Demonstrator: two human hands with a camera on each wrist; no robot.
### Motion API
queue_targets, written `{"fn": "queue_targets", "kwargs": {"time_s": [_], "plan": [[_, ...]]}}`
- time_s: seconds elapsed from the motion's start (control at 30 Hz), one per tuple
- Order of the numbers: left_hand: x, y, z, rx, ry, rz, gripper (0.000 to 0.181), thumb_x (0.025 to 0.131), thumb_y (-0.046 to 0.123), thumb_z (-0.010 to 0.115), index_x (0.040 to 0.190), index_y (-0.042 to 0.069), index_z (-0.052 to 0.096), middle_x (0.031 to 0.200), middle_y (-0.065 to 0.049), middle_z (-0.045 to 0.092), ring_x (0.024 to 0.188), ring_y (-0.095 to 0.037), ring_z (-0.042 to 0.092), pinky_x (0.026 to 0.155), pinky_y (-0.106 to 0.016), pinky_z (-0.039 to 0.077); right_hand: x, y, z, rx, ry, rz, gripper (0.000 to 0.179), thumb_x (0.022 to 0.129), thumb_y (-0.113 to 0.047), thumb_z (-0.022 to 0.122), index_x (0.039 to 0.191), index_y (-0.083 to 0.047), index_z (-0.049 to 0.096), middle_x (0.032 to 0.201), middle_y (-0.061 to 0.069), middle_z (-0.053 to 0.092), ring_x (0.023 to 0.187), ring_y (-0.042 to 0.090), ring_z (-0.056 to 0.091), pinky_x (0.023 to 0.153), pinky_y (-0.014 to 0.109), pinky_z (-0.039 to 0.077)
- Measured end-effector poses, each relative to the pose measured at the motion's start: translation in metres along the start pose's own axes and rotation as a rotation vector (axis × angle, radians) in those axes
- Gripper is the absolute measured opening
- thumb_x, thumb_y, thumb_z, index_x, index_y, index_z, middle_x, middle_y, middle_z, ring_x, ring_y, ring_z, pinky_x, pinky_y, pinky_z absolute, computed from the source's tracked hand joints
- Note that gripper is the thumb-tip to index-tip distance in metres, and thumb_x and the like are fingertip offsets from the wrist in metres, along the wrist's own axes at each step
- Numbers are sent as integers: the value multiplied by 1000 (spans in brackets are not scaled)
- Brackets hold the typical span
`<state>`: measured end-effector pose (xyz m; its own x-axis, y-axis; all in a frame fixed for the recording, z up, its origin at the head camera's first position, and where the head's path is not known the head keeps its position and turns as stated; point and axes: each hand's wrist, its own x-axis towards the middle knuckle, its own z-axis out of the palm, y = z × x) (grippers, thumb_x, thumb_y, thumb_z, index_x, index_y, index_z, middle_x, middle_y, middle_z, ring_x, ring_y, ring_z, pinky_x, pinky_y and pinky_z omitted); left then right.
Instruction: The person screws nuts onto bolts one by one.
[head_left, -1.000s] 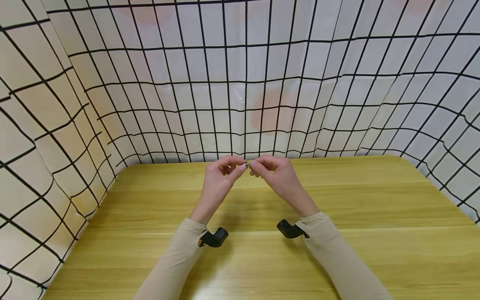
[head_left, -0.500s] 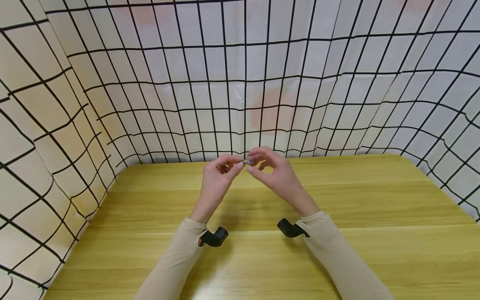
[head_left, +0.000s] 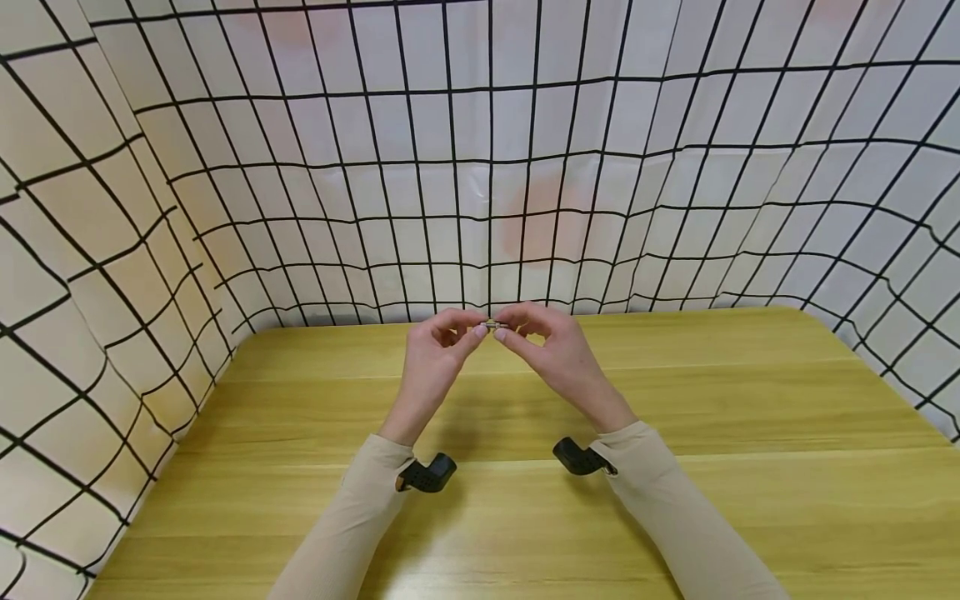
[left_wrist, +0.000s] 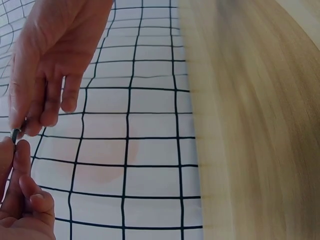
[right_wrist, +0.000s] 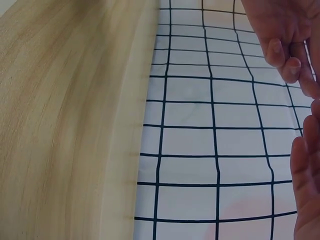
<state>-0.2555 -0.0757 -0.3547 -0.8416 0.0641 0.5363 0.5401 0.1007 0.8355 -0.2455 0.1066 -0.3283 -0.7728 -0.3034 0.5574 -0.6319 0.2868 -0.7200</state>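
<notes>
A small metal bolt (head_left: 492,326), slim and silvery with a wider part along it, is held level between both hands above the table's far edge. My left hand (head_left: 438,350) pinches one end between thumb and forefinger. From the other side, my right hand (head_left: 558,346) pinches the opposite end with thumb and forefinger. In the left wrist view, a short dark bit of the bolt (left_wrist: 15,134) shows between the fingertips. The right wrist view catches only parts of the left hand (right_wrist: 282,30) and right hand (right_wrist: 307,180); the bolt is hidden there.
A wooden table (head_left: 300,467) spreads beneath both arms. Right behind its far edge hangs a white sheet (head_left: 555,125) with a black grid, which also runs along both sides. Black wrist cameras are strapped over the beige sleeves (head_left: 337,508).
My right fingers parted from the bolt half a second ago, exposing its end, and now pinch it again. The left hand keeps its pinch and has barely moved.
</notes>
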Motion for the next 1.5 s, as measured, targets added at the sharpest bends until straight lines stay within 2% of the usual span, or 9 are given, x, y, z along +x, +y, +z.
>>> {"fn": "queue_targets", "kwargs": {"time_s": [0.2,0.4,0.57,0.77,0.9,1.0,1.2,1.27,1.5], "plan": [[0,1,1,-14,-19,0,9,92,15,72,98,9,75,89,-3,65,69,-24,44,55,-28,31,-1,1,-3,-16,-3,25,11,97,-11,65,104,-5,70,99,5,69,94,18,60,86,42,46],[-1,6,2,-24,-24,-2,10,92,13,71,97,6,75,86,-7,63,69,-24,43,55,-26,30,-1,1,-3,15,-20,39,14,99,-13,61,100,-3,71,94,10,68,88,22,60,79,46,47],[-1,2,3,-12,-18,1,8,92,13,72,97,8,75,83,-2,61,68,-21,44,54,-27,30,-1,0,-2,24,-18,46,16,100,-13,59,99,-3,71,91,12,68,87,25,61,77,49,48],[-1,2,3,-12,9,-16,9,92,12,71,99,8,75,84,-2,62,68,-23,44,55,-27,31,-1,-3,-2,-1,-25,75,20,102,-16,56,111,-3,70,97,12,69,92,24,62,80,44,48],[-1,2,2,-5,26,-31,12,91,10,71,101,4,75,85,-6,61,70,-26,44,57,-27,31,0,-6,-3,-19,-17,10,24,96,-7,63,119,-4,63,104,12,68,94,22,61,80,41,48],[-2,9,2,0,24,-37,13,91,6,70,102,0,74,84,-9,60,70,-29,44,58,-27,31,2,-6,-2,-24,-4,-67,26,91,1,67,116,-2,61,104,12,65,94,23,59,78,43,49],[-7,37,1,-11,11,-30,11,91,-1,68,100,-7,71,86,-15,62,69,-29,43,58,-26,31,5,25,4,-27,11,-142,20,89,4,69,107,-2,65,100,12,65,92,24,57,77,50,49],[-7,38,1,-13,6,-28,11,91,-1,68,99,-8,71,89,-17,64,70,-29,43,59,-26,31,5,32,5,-27,15,-143,19,89,1,71,106,-5,66,99,9,66,91,22,57,78,49,49],[-2,11,3,1,12,-29,13,91,4,70,101,-3,73,89,-15,64,70,-29,43,58,-27,30,2,31,2,-33,14,-69,13,93,-17,70,106,-17,70,95,-6,67,83,13,57,72,35,48]]}}
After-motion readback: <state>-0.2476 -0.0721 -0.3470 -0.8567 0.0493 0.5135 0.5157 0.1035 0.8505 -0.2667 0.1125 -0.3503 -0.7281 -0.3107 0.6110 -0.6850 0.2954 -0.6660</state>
